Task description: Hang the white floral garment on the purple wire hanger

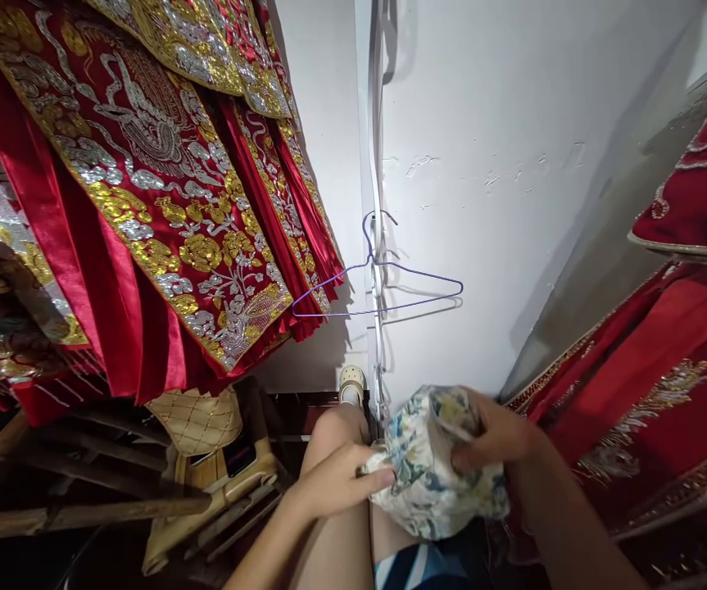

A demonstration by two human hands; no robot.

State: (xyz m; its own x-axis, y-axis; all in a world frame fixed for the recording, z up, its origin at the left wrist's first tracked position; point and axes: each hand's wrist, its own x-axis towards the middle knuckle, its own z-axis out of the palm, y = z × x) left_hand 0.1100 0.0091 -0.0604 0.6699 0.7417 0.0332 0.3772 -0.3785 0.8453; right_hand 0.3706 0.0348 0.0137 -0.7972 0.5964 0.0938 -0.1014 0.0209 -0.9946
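Observation:
A bunched piece of floral fabric [427, 467], white with blue, green and yellow print, is held above my lap. My left hand [350, 479] pinches its left edge between thumb and fingers. On the other side my right hand [494, 434] grips the upper right part, thumb in front and the other fingers partly hidden behind the cloth. Whether it is a garment or a bag I cannot tell. Beyond the fabric, a thin purple hanger [378, 287] hangs by its hook from a white rail [375, 147], with nothing on it.
Red embroidered garments [199, 205] with gold and silver sequins hang at the left. More red clothing [685, 352] is at the right. A bamboo chair [230, 500] at lower left holds a quilted beige bag [197, 418] and a dark phone [239, 459]. A white wall [482, 123] stands ahead.

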